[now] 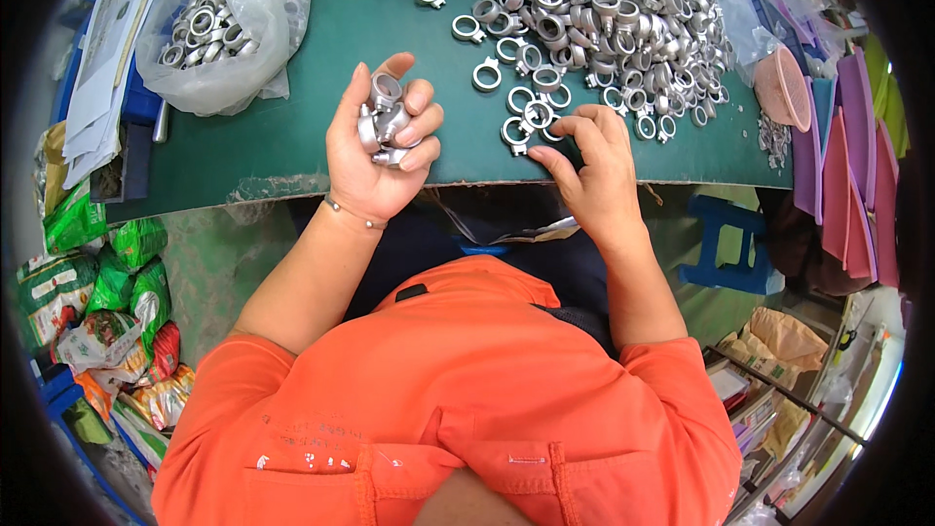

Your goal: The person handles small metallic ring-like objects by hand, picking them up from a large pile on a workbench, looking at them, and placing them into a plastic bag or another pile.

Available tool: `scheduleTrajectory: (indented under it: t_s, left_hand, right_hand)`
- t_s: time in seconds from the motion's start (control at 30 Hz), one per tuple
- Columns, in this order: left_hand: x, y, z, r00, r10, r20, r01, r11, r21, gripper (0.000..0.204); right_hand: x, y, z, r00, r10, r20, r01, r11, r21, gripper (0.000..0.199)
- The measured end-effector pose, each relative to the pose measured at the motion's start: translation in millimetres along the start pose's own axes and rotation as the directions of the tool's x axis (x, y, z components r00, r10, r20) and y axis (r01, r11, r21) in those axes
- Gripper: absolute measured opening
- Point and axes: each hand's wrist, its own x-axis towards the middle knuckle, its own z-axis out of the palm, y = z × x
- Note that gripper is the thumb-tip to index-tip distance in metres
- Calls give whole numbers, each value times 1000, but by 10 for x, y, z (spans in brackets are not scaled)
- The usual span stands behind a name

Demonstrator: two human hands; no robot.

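Observation:
My left hand [358, 168] is raised over the front edge of the table, palm up, with its fingers curled around several small silver metal ring clamps [369, 132]. Each clamp is a round band with a small lug on its side. My right hand [602, 175] is at the near side of the loose clamps on the table, its thumb and index finger apart beside a few ring clamps [514, 134]. Whether its fingertips touch one of them I cannot tell. Behind it spreads a large heap of the same ring clamps [606, 8].
A clear plastic bag [265, 10] holding more clamps stands at the left of the green table [419, 58]. Papers [107, 49] lie beyond it. To the right are a pink basket [781, 88] and coloured plastic dividers [845, 205]. A blue stool [726, 244] stands below the table.

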Motion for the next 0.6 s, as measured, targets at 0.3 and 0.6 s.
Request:
scheduleTrajectory:
  t_s: [0.3, 0.6]
  left_hand:
    - [17, 2, -16, 1000, 0, 28, 0, 1000, 9, 37]
    - [10, 3, -23, 999, -3, 51, 3, 1000, 4, 37]
  right_hand:
    - [-241, 117, -142, 935, 324, 146, -334, 666, 667, 15]
    - [-320, 102, -120, 956, 198, 216, -241, 111, 964, 26]
